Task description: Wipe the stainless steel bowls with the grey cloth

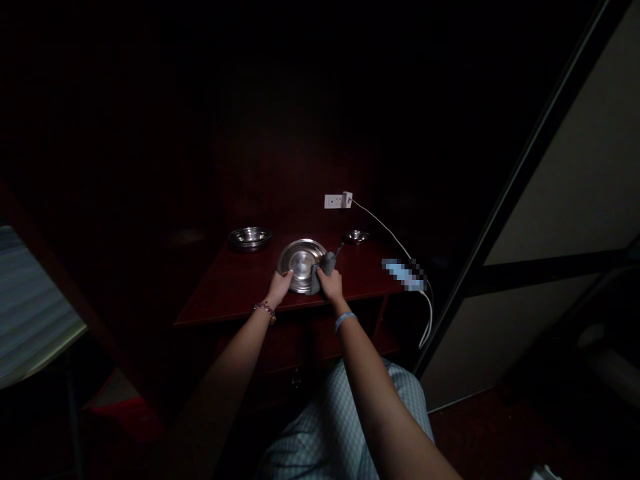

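A round, shiny metal plate (302, 260) is tilted up toward me over the front of the dark red desk top. My left hand (281, 287) grips its lower left rim, thumb on the inner face. On the right side, my right hand (330, 283) is closed around a crumpled grey cloth (315, 279), which lies against the plate's right rim. Fingers behind the plate and inside the cloth are hidden. Back left of the plate sits a small stack of metal bowls (250, 238). A smaller metal bowl (356, 237) stands behind my right hand.
The red desk top (215, 293) ends at a front edge near my wrists. A white charger (347, 199) in the wall socket (333, 201) trails a cable (383, 223) to a blurred-out device (404, 275) at the right. A pale sliding panel (565, 180) stands further right.
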`<state>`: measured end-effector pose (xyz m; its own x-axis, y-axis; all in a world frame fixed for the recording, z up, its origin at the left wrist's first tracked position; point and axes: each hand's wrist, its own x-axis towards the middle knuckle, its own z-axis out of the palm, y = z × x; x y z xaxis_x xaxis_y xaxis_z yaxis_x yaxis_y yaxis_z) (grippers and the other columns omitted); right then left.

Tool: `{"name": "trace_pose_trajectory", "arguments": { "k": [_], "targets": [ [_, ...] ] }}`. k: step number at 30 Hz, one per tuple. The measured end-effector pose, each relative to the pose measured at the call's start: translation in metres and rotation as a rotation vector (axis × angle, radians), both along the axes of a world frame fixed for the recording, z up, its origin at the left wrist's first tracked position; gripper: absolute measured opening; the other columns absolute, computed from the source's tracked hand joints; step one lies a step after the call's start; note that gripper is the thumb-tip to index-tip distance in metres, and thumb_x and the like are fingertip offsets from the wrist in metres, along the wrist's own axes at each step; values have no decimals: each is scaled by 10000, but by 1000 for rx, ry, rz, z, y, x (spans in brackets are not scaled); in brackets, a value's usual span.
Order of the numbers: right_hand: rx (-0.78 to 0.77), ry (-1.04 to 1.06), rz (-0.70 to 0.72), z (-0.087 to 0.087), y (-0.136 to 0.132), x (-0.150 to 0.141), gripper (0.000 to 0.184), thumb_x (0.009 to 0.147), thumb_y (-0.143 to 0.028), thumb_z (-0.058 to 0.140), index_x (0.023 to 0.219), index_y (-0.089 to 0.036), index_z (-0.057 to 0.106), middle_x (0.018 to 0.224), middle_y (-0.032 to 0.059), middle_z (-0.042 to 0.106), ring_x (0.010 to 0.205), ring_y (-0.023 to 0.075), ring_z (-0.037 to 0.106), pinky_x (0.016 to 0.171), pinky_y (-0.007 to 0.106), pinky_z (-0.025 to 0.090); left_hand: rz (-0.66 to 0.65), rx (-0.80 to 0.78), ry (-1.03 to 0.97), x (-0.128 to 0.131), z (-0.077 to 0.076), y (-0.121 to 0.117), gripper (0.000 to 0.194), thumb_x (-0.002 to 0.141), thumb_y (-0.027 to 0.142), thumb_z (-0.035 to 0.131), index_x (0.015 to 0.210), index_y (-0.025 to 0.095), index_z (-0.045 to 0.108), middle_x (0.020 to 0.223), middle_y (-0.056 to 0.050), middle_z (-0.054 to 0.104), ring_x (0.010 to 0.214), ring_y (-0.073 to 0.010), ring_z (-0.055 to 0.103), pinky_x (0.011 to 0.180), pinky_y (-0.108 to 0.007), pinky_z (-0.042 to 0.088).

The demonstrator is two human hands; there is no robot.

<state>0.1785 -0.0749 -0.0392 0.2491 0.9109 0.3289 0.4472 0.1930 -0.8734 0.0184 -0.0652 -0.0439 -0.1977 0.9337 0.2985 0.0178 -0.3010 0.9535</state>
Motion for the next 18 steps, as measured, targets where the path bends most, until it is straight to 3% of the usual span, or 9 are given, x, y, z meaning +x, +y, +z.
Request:
{"name": "trace_pose_trajectory", "arguments": {
  "k": [10, 18],
  "targets": [
    [10, 1, 9, 1, -1, 0, 272, 835, -337, 559, 881, -114, 707, 898, 134, 727, 867, 224, 686, 759, 258, 497, 16, -2, 30, 0, 2, -1, 185, 738, 162, 572, 897, 117, 656, 942, -107, 719, 989, -208, 643, 916, -327, 464],
    [10, -7, 11, -1, 1, 0, 289, 838, -363, 554, 881, -117, 700, 882, 122, 727, 866, 215, 684, 757, 251, 498, 23, 2, 33, -1, -2, 2, 209, 741, 178, 589, 927, 116, 663, 942, -113, 721, 993, -213, 643, 931, -340, 456]
  ]
}}
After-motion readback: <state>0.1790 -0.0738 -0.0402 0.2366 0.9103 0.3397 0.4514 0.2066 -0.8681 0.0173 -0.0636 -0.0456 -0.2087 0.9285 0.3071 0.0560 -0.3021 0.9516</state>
